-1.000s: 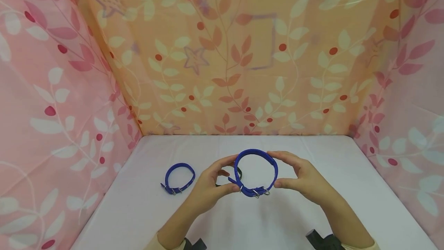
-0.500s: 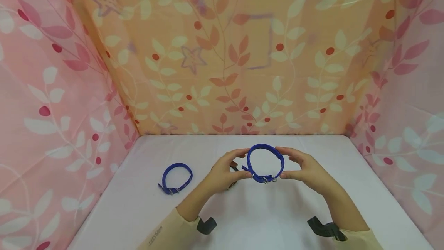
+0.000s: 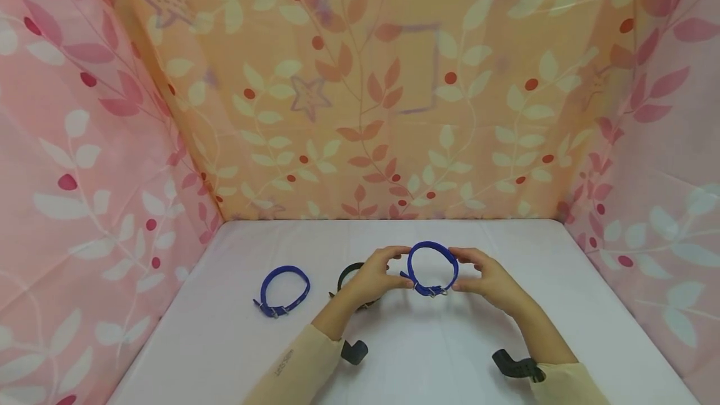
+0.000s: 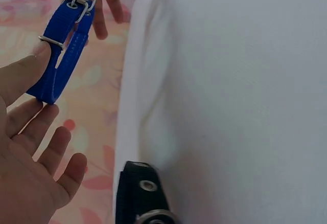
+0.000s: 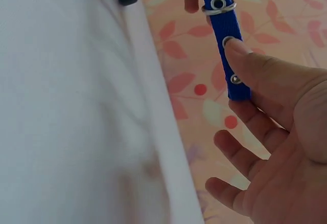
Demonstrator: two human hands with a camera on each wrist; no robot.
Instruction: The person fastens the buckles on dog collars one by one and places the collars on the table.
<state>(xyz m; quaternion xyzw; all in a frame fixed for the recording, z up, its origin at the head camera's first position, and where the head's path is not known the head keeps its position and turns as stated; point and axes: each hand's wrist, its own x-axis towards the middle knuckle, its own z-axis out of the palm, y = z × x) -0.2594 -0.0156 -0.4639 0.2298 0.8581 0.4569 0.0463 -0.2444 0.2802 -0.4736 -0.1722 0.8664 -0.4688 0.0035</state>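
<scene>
A blue buckled collar (image 3: 426, 290), closed into a ring with metal buckle and D-ring low in the loop, is held up between both hands over the table. My left hand (image 3: 378, 277) pinches its left side between thumb and fingers, beside the strap's loose tip. On the opposite side my right hand (image 3: 492, 281) pinches the band. In the left wrist view the thumb presses near a metal keeper on the collar (image 4: 57, 24), two fingers curled back free. The right wrist view has the thumb over an eyelet of the collar (image 5: 219, 22).
A second blue collar (image 3: 288, 268) lies as a ring on the white table (image 3: 444, 361), left of my arms. Partly hidden behind my left hand, a dark collar (image 3: 341, 278) lies there too. Floral cloth walls (image 3: 360, 142) enclose the table's back and sides.
Both hands have carried the held collar rightward, first raising it, then lowering it slightly. The dark collar shows more from behind my left hand. The second blue collar stays on the table.
</scene>
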